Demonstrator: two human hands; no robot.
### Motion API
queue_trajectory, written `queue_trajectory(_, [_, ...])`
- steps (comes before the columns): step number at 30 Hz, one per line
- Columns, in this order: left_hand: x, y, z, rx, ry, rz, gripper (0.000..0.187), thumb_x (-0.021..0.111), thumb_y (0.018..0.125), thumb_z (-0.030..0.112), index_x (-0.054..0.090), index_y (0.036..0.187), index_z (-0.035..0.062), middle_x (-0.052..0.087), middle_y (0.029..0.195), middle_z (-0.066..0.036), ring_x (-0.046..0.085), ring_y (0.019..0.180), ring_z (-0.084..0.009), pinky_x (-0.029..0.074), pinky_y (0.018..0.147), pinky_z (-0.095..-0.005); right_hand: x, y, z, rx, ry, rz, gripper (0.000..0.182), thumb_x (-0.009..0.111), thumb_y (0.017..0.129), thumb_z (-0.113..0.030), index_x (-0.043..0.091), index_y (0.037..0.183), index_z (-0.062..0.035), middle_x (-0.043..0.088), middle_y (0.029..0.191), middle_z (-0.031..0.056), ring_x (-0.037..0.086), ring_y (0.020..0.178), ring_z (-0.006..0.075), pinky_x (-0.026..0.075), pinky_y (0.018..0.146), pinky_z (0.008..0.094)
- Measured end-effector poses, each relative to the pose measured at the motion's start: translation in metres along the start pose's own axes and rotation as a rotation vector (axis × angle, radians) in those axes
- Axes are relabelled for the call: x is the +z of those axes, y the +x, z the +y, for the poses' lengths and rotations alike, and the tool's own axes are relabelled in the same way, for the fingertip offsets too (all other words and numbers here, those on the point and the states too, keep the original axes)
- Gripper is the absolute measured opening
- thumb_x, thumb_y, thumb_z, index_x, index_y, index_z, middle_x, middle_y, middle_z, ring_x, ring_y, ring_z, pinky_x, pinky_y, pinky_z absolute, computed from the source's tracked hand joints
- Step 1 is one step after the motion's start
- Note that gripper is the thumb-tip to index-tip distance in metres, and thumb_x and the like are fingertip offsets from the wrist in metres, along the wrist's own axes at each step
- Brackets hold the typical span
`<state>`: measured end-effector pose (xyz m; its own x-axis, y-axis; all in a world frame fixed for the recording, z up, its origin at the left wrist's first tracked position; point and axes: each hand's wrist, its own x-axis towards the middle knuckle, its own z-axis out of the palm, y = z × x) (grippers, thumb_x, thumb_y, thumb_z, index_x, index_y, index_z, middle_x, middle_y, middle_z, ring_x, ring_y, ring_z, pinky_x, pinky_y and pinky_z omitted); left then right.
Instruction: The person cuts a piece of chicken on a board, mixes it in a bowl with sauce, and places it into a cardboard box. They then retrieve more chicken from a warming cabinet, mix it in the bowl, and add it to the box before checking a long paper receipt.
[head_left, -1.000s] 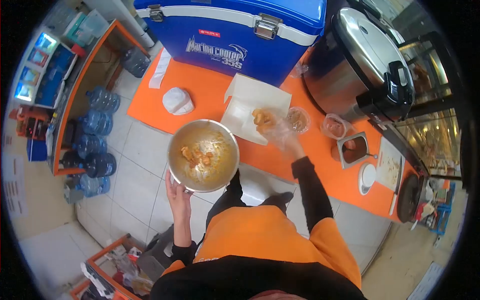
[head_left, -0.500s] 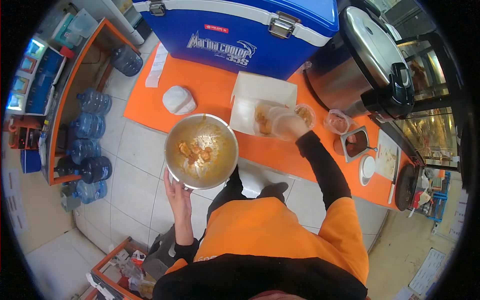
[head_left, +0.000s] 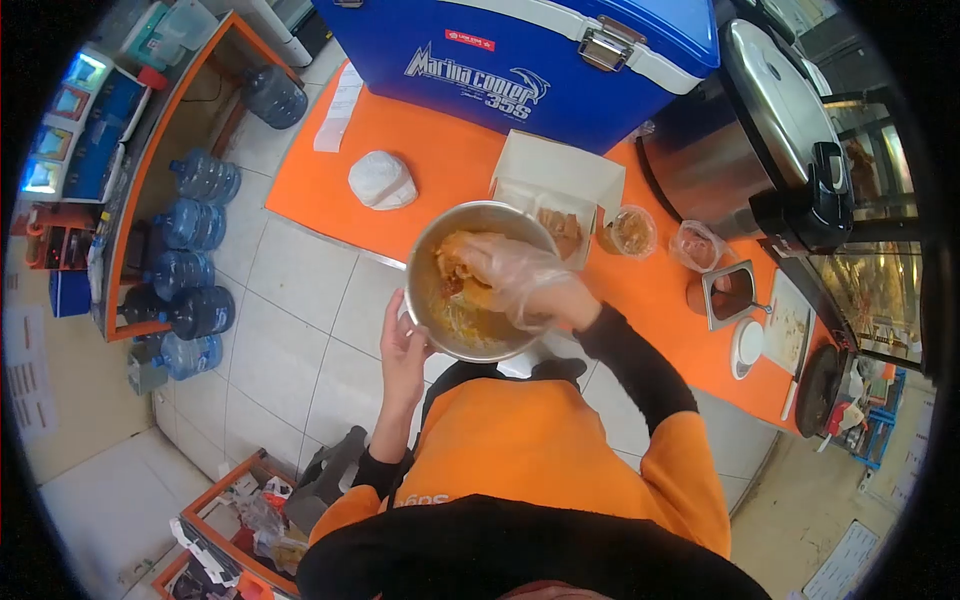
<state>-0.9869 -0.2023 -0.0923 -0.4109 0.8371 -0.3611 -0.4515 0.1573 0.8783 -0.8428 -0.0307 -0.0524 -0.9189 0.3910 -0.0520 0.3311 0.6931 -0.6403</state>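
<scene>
My left hand grips the lower left rim of a steel mixing bowl, held tilted at the table's front edge. In a clear plastic glove, my right hand reaches into the bowl. Its fingers close on orange, sauce-coated food pieces, partly hidden under the glove. Sauce smears the bowl's inside. Just behind the bowl, an open paper takeaway box has brown food pieces in it. A clear plastic cup with food stands right of the box.
A blue cooler and a large steel rice cooker line the back of the orange table. A white wrapped parcel sits at left. Rightward are a steel container and a cutting board. Several water jugs stand on the floor.
My right hand has moved left from the takeaway box into the bowl, onto the food pieces. The bowl, in my left hand, has shifted right, and the view has shifted slightly.
</scene>
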Motion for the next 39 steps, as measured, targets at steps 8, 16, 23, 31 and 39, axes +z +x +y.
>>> queue_trajectory(8, [0.005, 0.003, 0.005, 0.040, 0.175, -0.086, 0.058, 0.039, 0.085, -0.004, 0.021, 0.140, 0.0043, 0.058, 0.106, -0.011, 0.061, 0.087, -0.0140, 0.054, 0.070, -0.0268, 0.036, -0.002, 0.006, -0.125, -0.211, -0.064, 0.051, 0.054, 0.076, -0.024, 0.045, 0.126, -0.0155, 0.042, 0.131, 0.0090, 0.046, 0.110, 0.0309, 0.038, 0.097, 0.0404])
queue_trajectory(16, [0.019, 0.009, 0.004, 0.268, 0.226, 0.019, 0.058, 0.045, 0.082, -0.009, 0.030, 0.137, 0.0025, 0.038, 0.074, 0.002, 0.044, 0.067, -0.0053, 0.047, 0.061, -0.0205, 0.067, -0.023, 0.014, 0.097, -0.228, 0.154, 0.038, 0.050, 0.083, -0.013, 0.045, 0.120, -0.0085, 0.049, 0.117, 0.0169, 0.058, 0.092, 0.0296, 0.048, 0.079, 0.0364])
queue_trajectory(23, [0.026, 0.001, 0.001, 0.170, 0.232, 0.036, 0.057, 0.045, 0.082, -0.009, 0.032, 0.136, 0.0022, 0.038, 0.072, 0.002, 0.043, 0.065, -0.0050, 0.044, 0.060, -0.0189, 0.073, -0.026, -0.001, 0.139, 0.263, -0.027, 0.031, 0.053, 0.088, -0.021, 0.053, 0.114, -0.0052, 0.060, 0.100, 0.0181, 0.058, 0.085, 0.0319, 0.045, 0.076, 0.0392])
queue_trajectory(31, [-0.011, -0.003, 0.029, 0.136, 0.292, 0.137, 0.057, 0.043, 0.083, -0.007, 0.030, 0.137, 0.0035, 0.040, 0.072, 0.002, 0.050, 0.069, -0.0075, 0.047, 0.061, -0.0216, 0.009, -0.038, 0.022, 0.280, 1.038, 0.074, 0.032, 0.053, 0.082, -0.007, 0.056, 0.114, -0.0066, 0.061, 0.109, 0.0083, 0.056, 0.096, 0.0148, 0.043, 0.086, 0.0257])
queue_trajectory(39, [-0.026, 0.003, 0.037, 0.083, 0.103, 0.320, 0.058, 0.047, 0.086, -0.001, 0.026, 0.139, 0.0072, 0.053, 0.083, -0.002, 0.054, 0.076, -0.0091, 0.045, 0.062, -0.0225, 0.007, -0.063, 0.102, 0.424, -0.299, 0.197, 0.023, 0.052, 0.080, -0.007, 0.056, 0.103, -0.0047, 0.059, 0.098, 0.0162, 0.057, 0.090, 0.0315, 0.046, 0.077, 0.0387])
